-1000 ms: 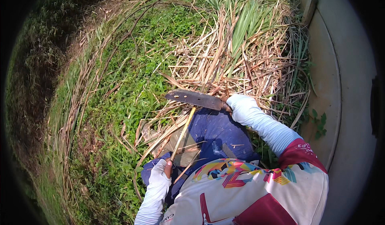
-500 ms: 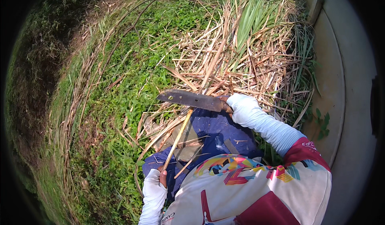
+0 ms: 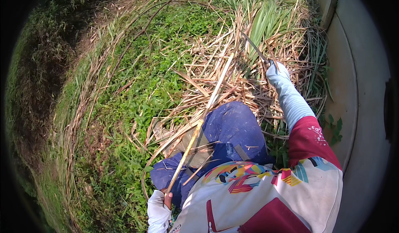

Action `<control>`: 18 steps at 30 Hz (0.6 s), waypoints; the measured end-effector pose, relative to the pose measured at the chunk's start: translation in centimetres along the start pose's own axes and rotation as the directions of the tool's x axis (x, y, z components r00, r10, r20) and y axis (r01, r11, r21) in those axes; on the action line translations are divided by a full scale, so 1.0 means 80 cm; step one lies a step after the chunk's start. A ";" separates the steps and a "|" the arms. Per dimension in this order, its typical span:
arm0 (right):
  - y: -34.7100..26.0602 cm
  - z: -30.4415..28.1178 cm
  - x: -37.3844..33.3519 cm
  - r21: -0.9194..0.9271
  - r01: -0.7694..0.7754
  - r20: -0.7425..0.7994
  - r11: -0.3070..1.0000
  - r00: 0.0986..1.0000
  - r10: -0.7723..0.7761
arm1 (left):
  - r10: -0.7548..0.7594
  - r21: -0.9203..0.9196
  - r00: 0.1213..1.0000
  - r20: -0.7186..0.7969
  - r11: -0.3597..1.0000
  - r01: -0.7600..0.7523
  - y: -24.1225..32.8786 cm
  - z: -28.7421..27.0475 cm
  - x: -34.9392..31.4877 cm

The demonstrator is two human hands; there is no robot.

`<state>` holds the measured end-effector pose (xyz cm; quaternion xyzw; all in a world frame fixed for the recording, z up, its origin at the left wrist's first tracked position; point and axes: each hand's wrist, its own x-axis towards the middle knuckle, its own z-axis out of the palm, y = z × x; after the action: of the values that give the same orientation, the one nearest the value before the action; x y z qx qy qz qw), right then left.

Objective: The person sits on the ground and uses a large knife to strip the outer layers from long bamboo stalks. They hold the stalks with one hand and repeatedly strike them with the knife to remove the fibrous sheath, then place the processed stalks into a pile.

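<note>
My left hand (image 3: 161, 204), in a white sleeve covering, is closed around the lower end of a thin yellow cane stalk (image 3: 189, 146). The stalk slants up and away past my knee, its paler far part lying over dry leaves (image 3: 212, 77). Stretched out at the far right, my right hand (image 3: 276, 72) grips a machete (image 3: 254, 46). Its blade shows nearly edge-on, pointing up and to the left, apart from the stalk. The machete's handle is mostly covered by my right hand.
A pale curved wall (image 3: 349, 67) runs along the right side. Green leafy plants (image 3: 124, 137) cover the ground to the left. Long green blades of grass (image 3: 266, 21) lie on the straw heap ahead. Loose slivers rest on my blue trousers (image 3: 237, 129).
My right hand has swung the machete up and away from the stalk, turning its flat blade edge-on. More of the stalk's far part now shows. My left hand stays almost where it was.
</note>
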<state>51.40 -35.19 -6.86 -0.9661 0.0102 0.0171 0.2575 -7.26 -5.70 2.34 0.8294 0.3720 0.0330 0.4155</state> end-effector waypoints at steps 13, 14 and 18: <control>-0.066 0.015 -0.243 0.066 0.603 0.373 0.795 0.724 -0.580 | -0.091 -0.106 0.989 0.113 0.989 0.103 -0.032 -0.005 0.056; -0.069 0.015 -0.244 0.064 0.610 0.418 0.790 0.702 -0.576 | -0.126 -0.154 0.979 0.163 0.976 0.152 -0.033 -0.009 0.062; -0.065 0.009 -0.217 0.065 0.518 0.464 0.853 0.741 -0.486 | -0.212 -0.269 0.941 0.264 0.921 0.283 -0.033 -0.023 0.059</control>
<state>34.15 -30.11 -4.20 -0.9082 -0.3127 0.1777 0.2141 -6.05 -0.41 0.43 0.7000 0.4141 -0.0597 0.5788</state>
